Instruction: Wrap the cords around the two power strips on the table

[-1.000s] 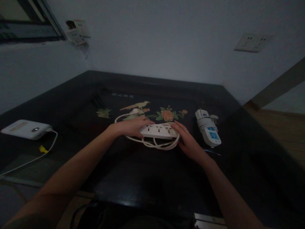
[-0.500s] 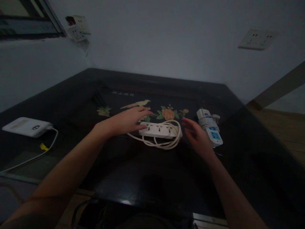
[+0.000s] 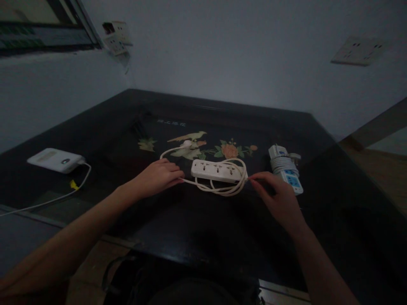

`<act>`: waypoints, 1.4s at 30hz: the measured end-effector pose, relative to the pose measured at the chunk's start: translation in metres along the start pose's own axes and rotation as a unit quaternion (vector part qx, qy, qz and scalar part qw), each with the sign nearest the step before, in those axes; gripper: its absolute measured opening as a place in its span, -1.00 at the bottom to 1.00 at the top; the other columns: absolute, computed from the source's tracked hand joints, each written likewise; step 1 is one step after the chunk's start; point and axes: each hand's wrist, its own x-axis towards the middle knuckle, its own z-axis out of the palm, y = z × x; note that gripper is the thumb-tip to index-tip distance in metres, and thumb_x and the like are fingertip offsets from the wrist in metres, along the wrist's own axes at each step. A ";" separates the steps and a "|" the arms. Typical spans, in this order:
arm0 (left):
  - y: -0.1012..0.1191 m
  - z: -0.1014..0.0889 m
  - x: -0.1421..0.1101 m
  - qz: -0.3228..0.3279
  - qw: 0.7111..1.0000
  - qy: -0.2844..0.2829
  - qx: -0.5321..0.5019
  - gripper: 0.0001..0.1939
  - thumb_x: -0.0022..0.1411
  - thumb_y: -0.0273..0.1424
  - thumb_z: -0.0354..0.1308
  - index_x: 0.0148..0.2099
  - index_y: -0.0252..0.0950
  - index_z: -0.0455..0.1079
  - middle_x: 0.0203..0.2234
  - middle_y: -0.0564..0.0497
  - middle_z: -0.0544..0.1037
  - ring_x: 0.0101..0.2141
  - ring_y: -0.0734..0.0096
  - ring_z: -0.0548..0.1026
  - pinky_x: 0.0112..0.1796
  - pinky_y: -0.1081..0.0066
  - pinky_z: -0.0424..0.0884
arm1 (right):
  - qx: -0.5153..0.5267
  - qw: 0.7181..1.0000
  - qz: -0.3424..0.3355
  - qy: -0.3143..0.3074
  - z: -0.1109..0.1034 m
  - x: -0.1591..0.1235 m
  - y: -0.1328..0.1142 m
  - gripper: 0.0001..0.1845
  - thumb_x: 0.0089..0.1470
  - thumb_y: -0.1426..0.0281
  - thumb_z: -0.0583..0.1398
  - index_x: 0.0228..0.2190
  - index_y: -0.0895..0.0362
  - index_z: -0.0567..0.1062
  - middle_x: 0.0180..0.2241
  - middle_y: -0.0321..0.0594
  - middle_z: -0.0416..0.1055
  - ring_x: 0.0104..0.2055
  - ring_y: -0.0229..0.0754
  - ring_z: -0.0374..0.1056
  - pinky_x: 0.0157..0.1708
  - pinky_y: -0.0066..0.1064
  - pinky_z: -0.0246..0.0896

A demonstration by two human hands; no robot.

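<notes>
Spanning the view, a black table carries a white power strip midway between near and far edges. A cord-wrapped extension block lies toward the right edge. The left hand is closed on the strip's cord; the right hand pinches it at the strip's right end. The plug lies farther back.
</notes>
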 end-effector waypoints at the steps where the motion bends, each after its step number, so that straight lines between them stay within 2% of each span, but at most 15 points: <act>1: 0.000 0.003 -0.001 0.006 1.000 0.007 0.001 -0.72 0.37 -0.33 -0.08 -0.16 -0.24 0.46 -0.35 -0.04 0.56 -0.31 0.30 0.48 -0.23 0.31 0.27 | -0.003 1.000 0.007 -0.004 0.000 -0.006 0.003 -0.89 0.16 0.38 0.13 -0.32 0.08 0.48 -0.34 -0.18 0.50 -0.28 -0.11 0.43 -0.28 -0.25 0.36; 5: -0.003 0.010 0.000 0.016 0.999 0.027 -0.006 -0.66 0.41 -0.33 -0.15 -0.11 -0.24 0.46 -0.34 -0.05 0.56 -0.31 0.33 0.47 -0.28 0.33 0.22 | -0.023 0.998 0.027 -0.043 0.008 -0.030 0.017 -0.88 0.16 0.40 0.14 -0.33 0.09 0.50 -0.29 -0.14 0.47 -0.24 -0.07 0.42 -0.23 -0.18 0.38; 8: -0.008 0.014 0.001 0.016 0.998 0.031 -0.058 -0.67 0.41 -0.32 -0.15 -0.11 -0.23 0.46 -0.31 -0.03 0.57 -0.28 0.35 0.47 -0.25 0.33 0.21 | -0.045 0.997 -0.001 -0.057 0.019 -0.039 0.018 -0.84 0.16 0.43 0.14 -0.23 0.07 0.51 -0.18 -0.09 0.44 -0.14 -0.03 0.39 -0.13 -0.10 0.37; 13: -0.016 0.015 0.003 0.008 0.989 0.018 -0.150 -0.70 0.40 -0.32 -0.10 -0.10 -0.21 0.46 -0.27 -0.01 0.57 -0.23 0.36 0.46 -0.17 0.32 0.21 | -0.071 0.993 -0.072 -0.059 0.032 -0.037 0.009 -0.77 0.14 0.48 0.15 -0.17 0.04 0.50 -0.13 -0.08 0.39 -0.06 0.00 0.32 -0.09 -0.08 0.36; 19: -0.026 0.028 0.005 0.030 0.969 0.026 -0.245 -0.76 0.36 -0.33 -0.01 -0.12 -0.20 0.48 -0.28 0.02 0.58 -0.23 0.38 0.46 -0.10 0.31 0.23 | -0.109 0.991 -0.068 -0.027 0.035 -0.036 0.018 -0.74 0.11 0.53 0.16 -0.14 0.09 0.46 -0.19 -0.09 0.39 -0.14 -0.04 0.35 -0.16 -0.15 0.39; 22: -0.030 0.034 0.007 0.034 0.966 0.032 -0.255 -0.78 0.36 -0.33 0.00 -0.11 -0.20 0.48 -0.28 0.03 0.58 -0.23 0.38 0.46 -0.08 0.29 0.22 | -0.148 0.986 -0.071 -0.032 0.037 -0.034 0.021 -0.74 0.08 0.53 0.19 -0.15 0.11 0.48 -0.26 -0.10 0.41 -0.21 -0.03 0.35 -0.23 -0.17 0.39; 29: -0.028 0.035 0.005 0.023 0.962 0.031 -0.272 -0.79 0.36 -0.34 0.02 -0.12 -0.22 0.48 -0.29 0.02 0.57 -0.23 0.39 0.45 -0.11 0.32 0.22 | -0.152 0.978 -0.132 -0.053 0.044 -0.023 0.011 -0.91 0.07 0.43 0.25 -0.31 0.14 0.53 -0.28 -0.08 0.45 -0.22 -0.04 0.34 -0.25 -0.22 0.38; 33: -0.028 0.033 0.005 0.018 0.958 0.036 -0.284 -0.80 0.35 -0.36 0.03 -0.13 -0.24 0.48 -0.31 0.02 0.57 -0.26 0.41 0.46 -0.14 0.36 0.23 | -0.187 0.969 -0.153 -0.050 0.048 -0.021 0.013 -0.89 0.12 0.47 0.19 -0.30 0.14 0.55 -0.26 -0.07 0.47 -0.22 -0.05 0.35 -0.24 -0.24 0.38; 39: -0.018 0.032 0.007 0.019 0.954 0.038 -0.296 -0.80 0.35 -0.36 0.03 -0.15 -0.24 0.49 -0.33 0.02 0.57 -0.27 0.42 0.47 -0.15 0.37 0.23 | -0.155 0.972 -0.173 -0.039 0.053 -0.022 0.016 -0.84 0.18 0.44 0.15 -0.31 0.16 0.55 -0.28 -0.08 0.50 -0.21 -0.09 0.39 -0.22 -0.29 0.37; 42: -0.010 0.034 0.008 0.015 0.960 0.037 -0.277 -0.80 0.35 -0.36 0.03 -0.13 -0.23 0.49 -0.32 0.02 0.57 -0.26 0.39 0.47 -0.15 0.33 0.21 | -0.155 0.965 -0.213 -0.014 0.051 -0.024 0.010 -0.87 0.16 0.45 0.17 -0.35 0.16 0.54 -0.35 -0.12 0.51 -0.28 -0.15 0.39 -0.26 -0.34 0.36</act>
